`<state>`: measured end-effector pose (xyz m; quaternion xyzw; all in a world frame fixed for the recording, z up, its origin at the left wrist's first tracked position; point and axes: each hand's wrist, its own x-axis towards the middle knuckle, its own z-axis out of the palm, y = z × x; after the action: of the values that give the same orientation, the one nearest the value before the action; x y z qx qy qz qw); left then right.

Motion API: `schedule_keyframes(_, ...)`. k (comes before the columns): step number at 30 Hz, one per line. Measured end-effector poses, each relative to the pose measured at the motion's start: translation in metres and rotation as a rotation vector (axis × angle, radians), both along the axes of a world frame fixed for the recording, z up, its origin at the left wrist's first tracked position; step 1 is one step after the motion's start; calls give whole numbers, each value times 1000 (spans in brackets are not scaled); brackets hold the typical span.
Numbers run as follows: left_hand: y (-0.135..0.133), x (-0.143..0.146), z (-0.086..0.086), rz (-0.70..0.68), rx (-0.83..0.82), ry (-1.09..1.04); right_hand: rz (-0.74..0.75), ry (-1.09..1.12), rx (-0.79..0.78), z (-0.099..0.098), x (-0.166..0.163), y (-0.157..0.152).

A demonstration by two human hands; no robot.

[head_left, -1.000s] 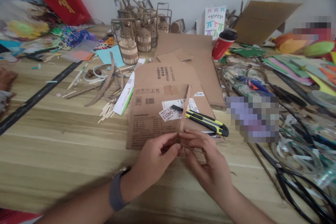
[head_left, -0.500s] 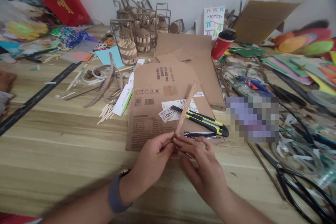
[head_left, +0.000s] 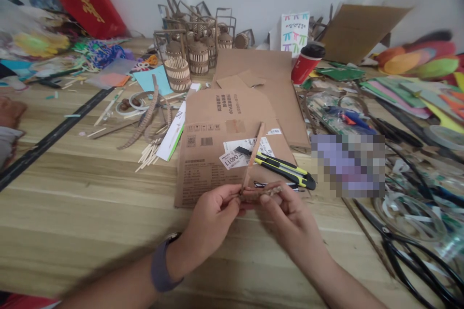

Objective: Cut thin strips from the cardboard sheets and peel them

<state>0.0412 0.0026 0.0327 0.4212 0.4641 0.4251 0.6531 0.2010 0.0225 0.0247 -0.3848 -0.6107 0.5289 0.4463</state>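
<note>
My left hand [head_left: 215,212] pinches the lower end of a narrow brown cardboard strip [head_left: 256,147], which rises away from me over the flattened cardboard box [head_left: 201,174]. My right hand [head_left: 290,210] has thumb and fingers closed on a strip section running sideways between both hands. Whether this is a bent end of the same strip or a separate piece, I cannot tell. Just beyond my fingers, a yellow-and-black utility knife [head_left: 286,170] lies on the box, its blade end pointing left and partly behind the strip.
Small lidded stick baskets [head_left: 198,53] stand at the back. A red cup [head_left: 306,65] stands right of them. Black scissors [head_left: 389,239] and heaped craft scraps lie right. Loose sticks [head_left: 148,154] and tape rolls [head_left: 139,101] lie left. Another person's hand [head_left: 10,111] is at the left edge.
My right hand has turned and shifted slightly right, exposing the sideways section. The upright strip has tipped a little left and lower. My left hand stays nearly in place.
</note>
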Motion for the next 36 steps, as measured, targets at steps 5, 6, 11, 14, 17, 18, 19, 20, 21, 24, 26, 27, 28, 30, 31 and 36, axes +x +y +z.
schedule_keyframes(5, 0, -1, -4, -31, 18, -8, -48, -198, 190, 2, 3, -3)
schedule_keyframes(6, 0, -1, -4, -33, 25, 0, -62, -270, 263, 2, 4, -4)
schedule_keyframes(11, 0, -1, -1, 1, 89, 49, -103, -552, 682, 4, 5, -5)
schedule_keyframes(14, -1, 0, 0, 15, 95, 46, -81, -612, 799, 3, 4, -4)
schedule_keyframes(17, -2, 1, -1, 12, 85, 12, -80, -632, 795, 2, 4, -5)
schedule_keyframes(18, -2, 2, -1, 11, 83, 3, -85, -630, 788, 2, 4, -5)
schedule_keyframes(19, -2, 2, -1, 10, 78, -2, -90, -626, 779, 2, 4, -6)
schedule_keyframes(20, -2, 2, -1, 9, 73, -1, -98, -622, 767, 2, 4, -6)
schedule_keyframes(21, -2, 2, -1, 8, 67, 4, -109, -615, 751, 3, 4, -6)
schedule_keyframes(24, -2, 1, -1, 2, 52, 29, -135, -575, 654, 4, 5, -5)
schedule_keyframes(26, -2, 1, -1, -9, 43, 30, -151, -532, 556, 4, 7, -5)
schedule_keyframes(27, -3, 0, -1, -16, 37, 26, -154, -516, 508, 4, 7, -5)
schedule_keyframes(28, -3, 0, -1, -22, 32, 20, -157, -501, 470, 3, 8, -5)
schedule_keyframes(30, -3, 0, -2, -33, 24, 13, -164, -489, 429, 1, 9, -5)
schedule_keyframes(31, -3, -1, -2, -39, 23, 10, -166, -493, 431, 0, 9, -5)
schedule_keyframes(36, -1, -1, -4, -46, 66, 1, -138, -571, 649, 1, 7, -6)
